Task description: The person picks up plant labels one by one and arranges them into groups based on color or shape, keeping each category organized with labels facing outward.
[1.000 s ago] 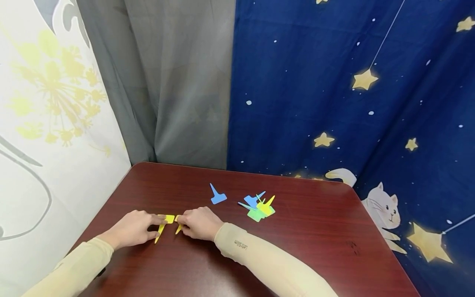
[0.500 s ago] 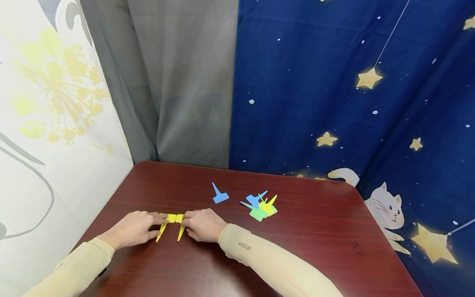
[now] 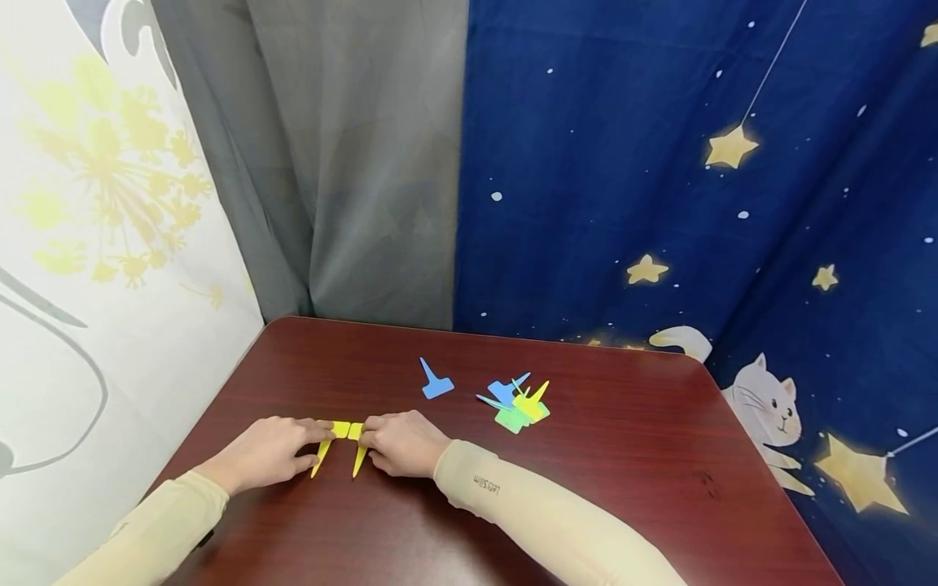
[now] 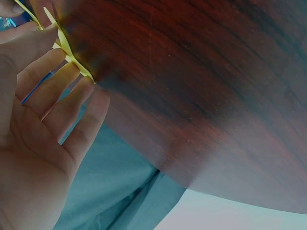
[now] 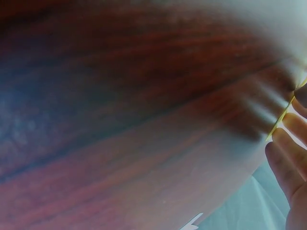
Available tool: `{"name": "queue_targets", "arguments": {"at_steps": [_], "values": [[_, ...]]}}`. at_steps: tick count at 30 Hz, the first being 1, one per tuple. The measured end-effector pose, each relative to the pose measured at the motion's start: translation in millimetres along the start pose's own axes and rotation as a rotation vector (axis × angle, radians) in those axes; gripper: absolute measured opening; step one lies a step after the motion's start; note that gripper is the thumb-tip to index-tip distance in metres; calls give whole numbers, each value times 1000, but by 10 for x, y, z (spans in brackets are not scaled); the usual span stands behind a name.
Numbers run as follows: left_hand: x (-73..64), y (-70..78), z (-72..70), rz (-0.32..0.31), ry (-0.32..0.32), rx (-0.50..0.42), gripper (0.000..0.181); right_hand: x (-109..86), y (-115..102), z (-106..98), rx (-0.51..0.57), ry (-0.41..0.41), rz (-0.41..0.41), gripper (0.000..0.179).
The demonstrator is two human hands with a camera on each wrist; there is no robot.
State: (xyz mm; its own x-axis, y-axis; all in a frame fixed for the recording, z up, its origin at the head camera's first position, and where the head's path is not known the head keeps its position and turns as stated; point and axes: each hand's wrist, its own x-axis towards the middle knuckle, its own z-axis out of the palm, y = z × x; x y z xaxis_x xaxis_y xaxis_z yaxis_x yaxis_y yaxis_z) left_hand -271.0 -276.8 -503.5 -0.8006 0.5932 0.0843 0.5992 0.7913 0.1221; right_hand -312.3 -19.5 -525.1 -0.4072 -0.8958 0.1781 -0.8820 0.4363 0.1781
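Observation:
Two yellow T-shaped plant labels lie side by side on the table, their wide heads meeting and their pointed stems toward me. My left hand (image 3: 265, 452) holds the left label (image 3: 340, 430) with thumb and fingers at its outer end. On the other one, the right label (image 3: 355, 431), my right hand (image 3: 405, 443) has its fingers at the outer end and covers part of it. The left wrist view shows the thumb and fingertips along the yellow label (image 4: 69, 52). From the right wrist, the yellow label (image 5: 277, 127) appears edge-on at the fingertips.
Beyond the hands, a single blue label (image 3: 438, 387) lies on the dark red table (image 3: 586, 488). To its right is a loose overlapping pile with a blue label (image 3: 500, 392), a yellow label (image 3: 529, 405) and green labels (image 3: 510, 420). Curtains (image 3: 381, 163) hang behind the table.
The right hand has brought its yellow label up against the left one and turned it so the stems stand nearly parallel. The left hand stays in place. In the last half second little differs.

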Motion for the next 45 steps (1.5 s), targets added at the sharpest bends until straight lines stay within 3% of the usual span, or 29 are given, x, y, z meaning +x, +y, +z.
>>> {"name": "queue_targets", "arguments": {"at_steps": [13, 26, 31, 45], "values": [[29, 38, -85, 19, 18, -9, 35, 13, 6, 13, -3, 3, 2, 20], [69, 210, -57, 22, 36, -19, 44, -30, 63, -41, -15, 32, -4, 21], [75, 274, -31, -4, 34, -25, 47, -91, 192, -74, -14, 25, 4, 21], [157, 388, 68, 29, 15, -85, 48, -507, 761, -341, -27, -68, 50, 26]]}}
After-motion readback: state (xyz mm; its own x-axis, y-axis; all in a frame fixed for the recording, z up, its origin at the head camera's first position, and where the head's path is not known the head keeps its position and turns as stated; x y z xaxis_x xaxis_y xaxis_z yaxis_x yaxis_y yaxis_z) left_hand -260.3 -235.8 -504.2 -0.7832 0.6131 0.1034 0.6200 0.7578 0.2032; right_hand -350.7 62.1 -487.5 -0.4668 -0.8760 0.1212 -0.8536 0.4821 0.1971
